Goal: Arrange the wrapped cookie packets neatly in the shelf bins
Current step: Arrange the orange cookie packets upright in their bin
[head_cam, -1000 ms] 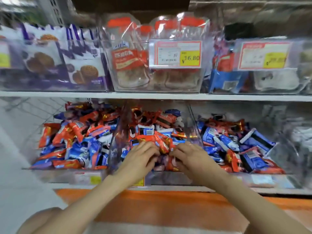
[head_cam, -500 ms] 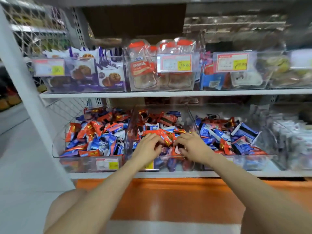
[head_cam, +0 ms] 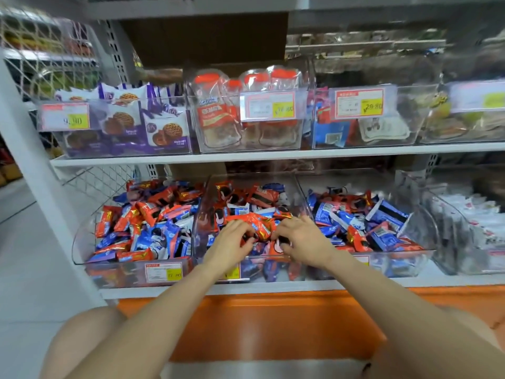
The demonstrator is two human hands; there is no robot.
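Note:
Three clear bins on the lower shelf hold loose red and blue wrapped cookie packets. Both of my hands are in the front of the middle bin point(head_cam: 203, 203). My left hand point(head_cam: 232, 243) curls its fingers over a red packet point(head_cam: 261, 227) on top of the pile. My right hand point(head_cam: 303, 239) is just to its right, its fingers curled round packets at the front of the same pile. The left bin point(head_cam: 82, 242) and the right bin point(head_cam: 426, 255) are also heaped with jumbled packets. What lies under my palms is hidden.
The upper shelf point(head_cam: 246, 156) carries clear bins of purple cookie packs point(head_cam: 164, 127), red-capped jars point(head_cam: 216, 110) and other snacks, with price tags on their fronts. A further bin of white packets point(head_cam: 470, 222) stands at the far right. An orange base panel point(head_cam: 273, 324) runs below the lower shelf.
My head has pulled back, so more of the shelves shows. Both hands stay in the middle bin, working the red packets at the front of the pile.

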